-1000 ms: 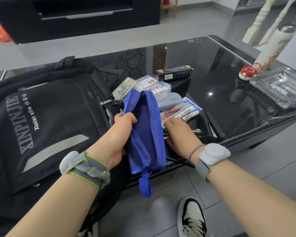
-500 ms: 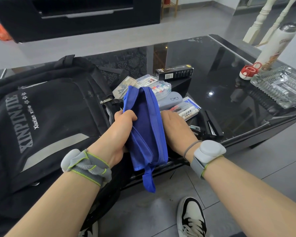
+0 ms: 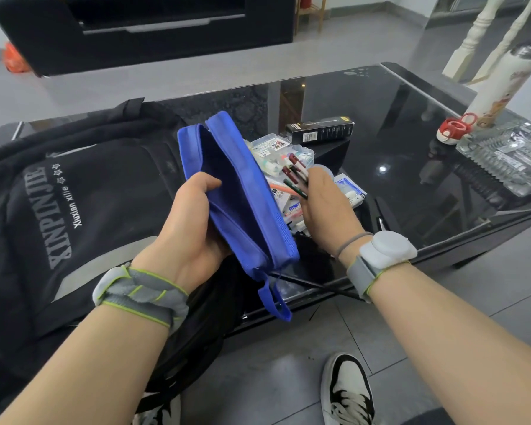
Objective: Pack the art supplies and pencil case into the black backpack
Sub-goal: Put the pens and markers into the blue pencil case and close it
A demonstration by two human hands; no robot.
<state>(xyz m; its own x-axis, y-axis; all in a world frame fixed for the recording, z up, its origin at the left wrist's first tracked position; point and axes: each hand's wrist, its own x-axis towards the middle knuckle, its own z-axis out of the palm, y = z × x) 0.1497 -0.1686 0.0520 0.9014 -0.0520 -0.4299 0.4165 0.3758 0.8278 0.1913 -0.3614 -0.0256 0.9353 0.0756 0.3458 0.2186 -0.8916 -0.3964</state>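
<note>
One blue fabric pencil case [image 3: 236, 194] is held up over the near edge of the black glass table [image 3: 411, 133], its zip mouth gaping along the top. The left hand [image 3: 193, 222] grips it from the left side, thumb hooked over the rim into the opening and fingers wrapped beneath. The right hand [image 3: 325, 204], just right of the case, has its fingers curled round a small bunch of pens [image 3: 295, 176]; at least three tips show, two with dark red caps, one dark green, and the exact count cannot be told. One black backpack [image 3: 59, 210] lies flat on the left of the table, printed "XINPINJIE" and "Xiuxian xilie" with three stars. Behind the hands sits a heap of loose art supplies [image 3: 284, 154], including clear plastic boxes, too jumbled to count. One black carton [image 3: 319, 131] with a barcode lies beyond them. Both wrists wear grey bands. At the far right stand one white bottle [image 3: 500, 78] and one red-and-white cap [image 3: 454, 128].
</note>
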